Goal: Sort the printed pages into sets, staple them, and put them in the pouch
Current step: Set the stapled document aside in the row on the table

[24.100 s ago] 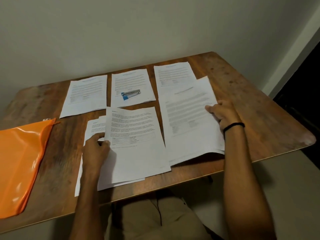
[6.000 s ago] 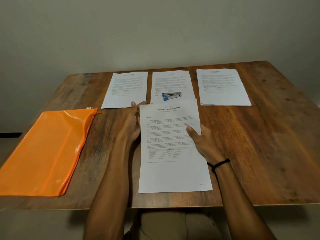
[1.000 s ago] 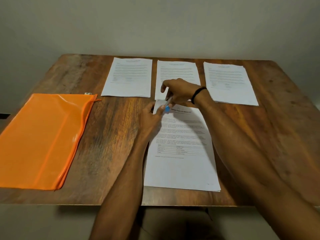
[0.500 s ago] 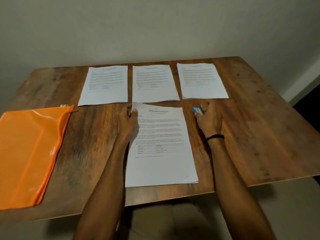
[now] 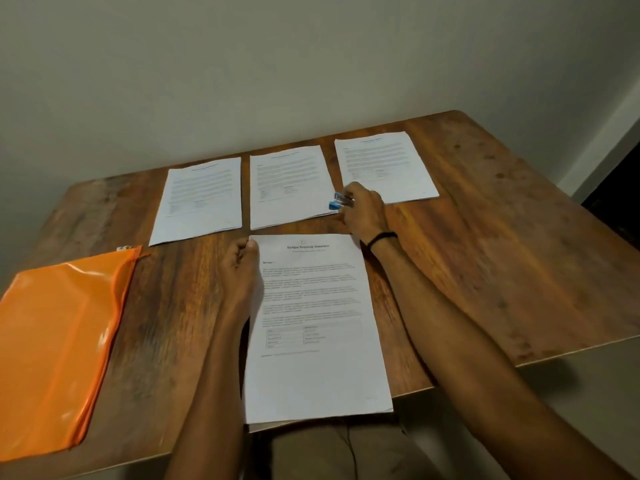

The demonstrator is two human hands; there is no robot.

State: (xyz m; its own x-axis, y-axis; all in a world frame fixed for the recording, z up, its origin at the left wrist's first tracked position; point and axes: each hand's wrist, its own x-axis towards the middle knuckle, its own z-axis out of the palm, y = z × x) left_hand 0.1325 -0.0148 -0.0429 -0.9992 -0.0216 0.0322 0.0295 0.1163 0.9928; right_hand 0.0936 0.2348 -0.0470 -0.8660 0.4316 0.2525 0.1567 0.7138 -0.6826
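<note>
Printed pages: four sets, face up on a wooden table (image 5: pixel 502 254).

1. Front set (image 5: pixel 318 323). Headed "Sample Financial Statement", with body text and a small grid below. It is the reference point for every entry here. Its near edge reaches the table's near edge.
2. Left set (image 5: pixel 201 199). Beyond the front set and to its left, apart from it.
3. Middle set (image 5: pixel 291 185). Straight beyond the front set, with a narrow strip of wood between them.
4. Right set (image 5: pixel 384 164). Beyond the front set and to its right, the farthest back of the three.

Stapler (image 5: pixel 341 201): blue and metal, just beyond the front set's top right corner, at the near right corner of the middle set. Whether any paper sits inside it cannot be told.

Right hand (image 5: pixel 363 213): just beyond the front set's top right corner, fingers closed round the stapler. A black wristband (image 5: pixel 381 239) sits on the wrist.

Left hand (image 5: pixel 240 268): at the front set's top left corner, fingers curled, thumb tip at the corner. Whether it pinches the sheets or only rests against them cannot be told.

Pouch (image 5: pixel 59 341): orange and glossy, lying flat well to the left of the front set. A raised strip runs along the side facing the front set.

Wall (image 5: pixel 311 64): pale, behind all the sets.
</note>
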